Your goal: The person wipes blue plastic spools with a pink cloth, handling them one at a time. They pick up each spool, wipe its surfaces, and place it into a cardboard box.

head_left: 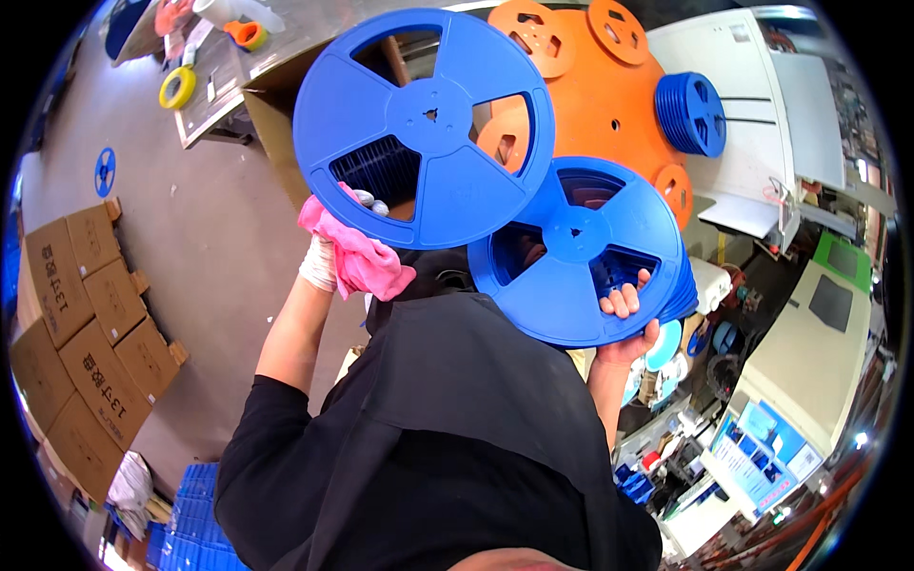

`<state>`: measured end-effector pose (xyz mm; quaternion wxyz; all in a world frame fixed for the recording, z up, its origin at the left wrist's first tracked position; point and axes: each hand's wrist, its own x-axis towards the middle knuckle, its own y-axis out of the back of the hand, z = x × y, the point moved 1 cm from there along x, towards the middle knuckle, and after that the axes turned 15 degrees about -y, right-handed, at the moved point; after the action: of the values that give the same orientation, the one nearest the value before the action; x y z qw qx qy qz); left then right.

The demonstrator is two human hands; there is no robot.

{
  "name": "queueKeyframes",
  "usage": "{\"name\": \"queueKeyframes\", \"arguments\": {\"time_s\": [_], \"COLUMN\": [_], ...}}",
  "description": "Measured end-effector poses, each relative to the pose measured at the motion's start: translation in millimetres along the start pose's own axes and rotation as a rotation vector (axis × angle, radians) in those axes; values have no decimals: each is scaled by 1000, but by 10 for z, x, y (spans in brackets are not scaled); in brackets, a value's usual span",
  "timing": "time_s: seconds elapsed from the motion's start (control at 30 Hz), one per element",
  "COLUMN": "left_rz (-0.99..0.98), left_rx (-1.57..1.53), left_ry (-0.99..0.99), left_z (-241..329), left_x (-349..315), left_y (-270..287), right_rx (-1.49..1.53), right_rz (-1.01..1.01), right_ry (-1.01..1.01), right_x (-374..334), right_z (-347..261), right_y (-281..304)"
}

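Observation:
My left hand [322, 264], in a white glove and partly covered by a pink cloth [367, 259], grips the lower left rim of a large blue plastic reel [357, 109]. Two gloved fingertips show through the reel's window. On the right, my bare right hand [624, 314] holds a second blue reel [562, 305] by its lower right rim, fingers through a window and thumb outside. Layered blue edges show behind this second reel. The first reel overlaps the second one's upper left edge.
Behind the first reel stands an open cardboard box [276, 128] with stacked reels inside. A round orange table [590, 95] carries orange reels and a blue reel stack [700, 114]. Cartons [105, 324] stand at left; a worktable [286, 43] holds tape rolls. Machines stand at right.

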<state>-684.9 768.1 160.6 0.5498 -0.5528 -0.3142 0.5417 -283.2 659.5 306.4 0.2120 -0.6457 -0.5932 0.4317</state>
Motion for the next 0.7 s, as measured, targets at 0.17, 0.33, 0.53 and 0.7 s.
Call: {"name": "queueKeyframes", "arguments": {"time_s": [0.17,0.33,0.53,0.7], "left_rz": [157,19,-39,-69], "left_rx": [95,131,122,127], "left_ry": [-32,-53,-44,-12], "left_z": [79,138,167,203], "left_x": [-145,-227,-297,-325], "left_y": [202,138,-74,-179], "right_rx": [13,9,6,-7], "right_rz": [6,14,16,29], "right_ry": [-16,-45,-70,-83], "right_x": [46,96,121,117], "right_z": [-48,-73,-74,-76], "right_y": [29,21,1,-1]}}
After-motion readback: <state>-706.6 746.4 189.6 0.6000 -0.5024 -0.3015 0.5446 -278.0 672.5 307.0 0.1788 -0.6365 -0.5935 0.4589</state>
